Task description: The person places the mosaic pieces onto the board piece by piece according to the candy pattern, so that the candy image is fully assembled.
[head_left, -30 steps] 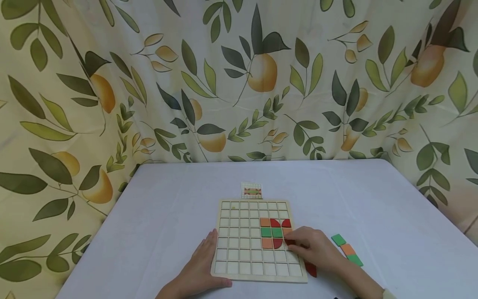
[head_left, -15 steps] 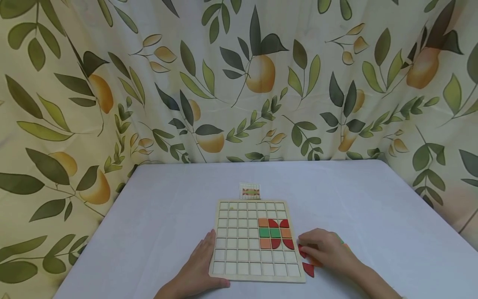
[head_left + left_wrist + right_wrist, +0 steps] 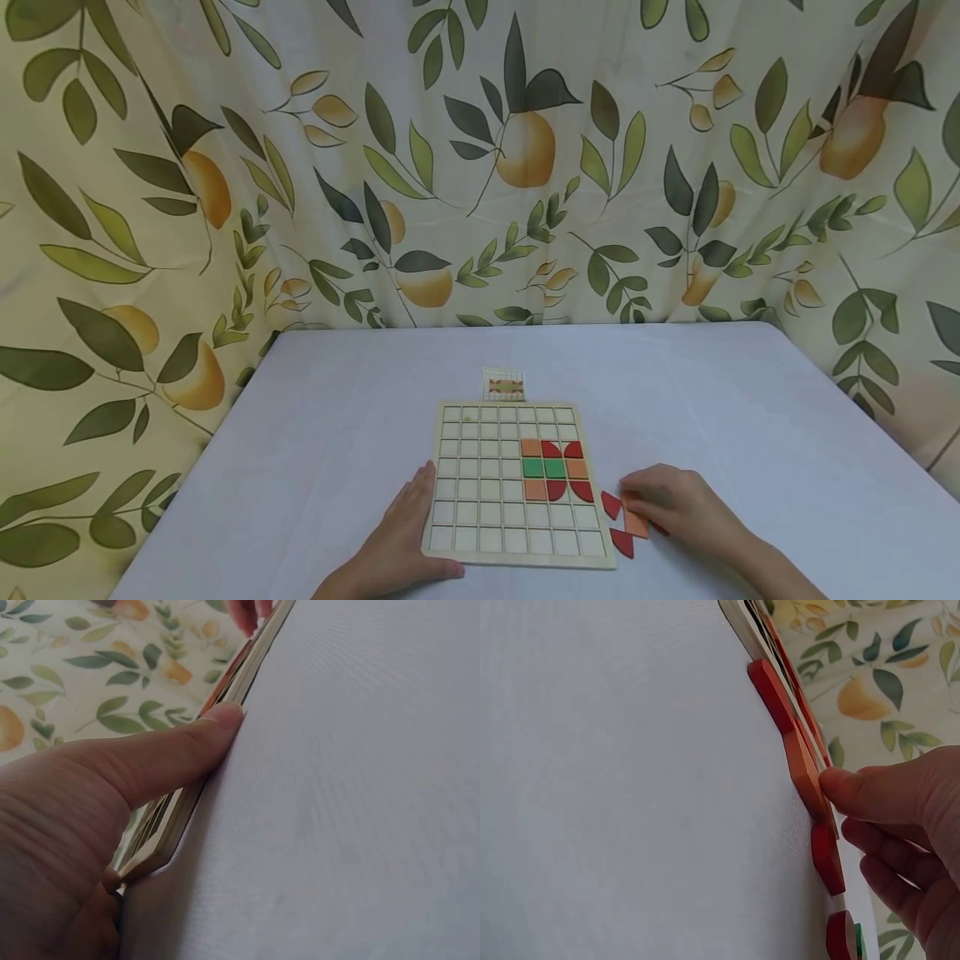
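A wooden grid board (image 3: 467, 515) lies on the table with red, orange and green pieces in its right-hand cells. My left hand (image 3: 393, 533) rests at its near left corner, fingers straight along the left side and thumb (image 3: 202, 739) against the near edge. Right of the board, my right hand (image 3: 682, 504) hovers low over loose pieces, fingers loosely bent and no piece showing in its grasp. In the right wrist view the thumb tip overlaps an orange tile (image 3: 804, 772). Beside that tile lie red rounded pieces (image 3: 611, 505), one partly under the hand (image 3: 660, 529).
A small pattern card (image 3: 506, 386) stands behind the board's far edge. Another red piece (image 3: 622, 543) lies near the board's near right corner. A green piece (image 3: 859, 941) shows behind a red one in the right wrist view. A patterned curtain (image 3: 480, 167) borders the table.
My right hand has left the board's right edge and moved right over the loose pieces, uncovering a red piece in an edge cell. It now hides the loose green pieces. My left hand stays put.
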A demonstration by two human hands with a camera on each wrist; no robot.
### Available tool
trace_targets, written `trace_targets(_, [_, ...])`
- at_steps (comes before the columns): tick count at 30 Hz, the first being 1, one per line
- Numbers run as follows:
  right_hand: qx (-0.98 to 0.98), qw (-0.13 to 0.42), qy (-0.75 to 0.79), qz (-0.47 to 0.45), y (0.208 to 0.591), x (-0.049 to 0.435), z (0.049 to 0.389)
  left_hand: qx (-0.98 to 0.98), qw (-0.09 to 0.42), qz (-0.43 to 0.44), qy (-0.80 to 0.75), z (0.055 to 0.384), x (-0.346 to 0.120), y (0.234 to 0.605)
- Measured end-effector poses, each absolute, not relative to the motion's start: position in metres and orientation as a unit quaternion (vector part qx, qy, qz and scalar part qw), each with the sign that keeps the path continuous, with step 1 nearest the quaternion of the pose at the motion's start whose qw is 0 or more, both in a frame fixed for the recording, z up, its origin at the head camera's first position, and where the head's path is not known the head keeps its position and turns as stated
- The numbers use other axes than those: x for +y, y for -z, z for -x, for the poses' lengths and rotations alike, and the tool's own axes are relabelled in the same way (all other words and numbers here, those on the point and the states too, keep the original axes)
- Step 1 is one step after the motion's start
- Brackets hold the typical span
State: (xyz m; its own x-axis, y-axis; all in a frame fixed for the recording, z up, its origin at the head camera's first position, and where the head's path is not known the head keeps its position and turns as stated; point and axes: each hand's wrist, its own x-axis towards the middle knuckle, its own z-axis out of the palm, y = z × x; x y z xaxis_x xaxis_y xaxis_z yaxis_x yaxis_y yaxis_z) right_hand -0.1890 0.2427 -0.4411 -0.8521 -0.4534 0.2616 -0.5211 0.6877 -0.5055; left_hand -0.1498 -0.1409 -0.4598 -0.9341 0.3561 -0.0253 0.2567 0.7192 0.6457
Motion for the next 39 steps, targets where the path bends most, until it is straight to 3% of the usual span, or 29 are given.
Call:
trace_targets(25, [-0.930,-0.036,-0.311,-0.190,0.4359,0.2486,0.1981,0.925,0.069,-0.170,-0.331,0.1504,-0.1412,0.4621])
trace_targets(39, [-0.931,-0.032,-0.306,-0.198,0.4356,0.2467,0.1988,0.927,0.077,-0.158,-0.332,0.1510,-0.1401,0.4605])
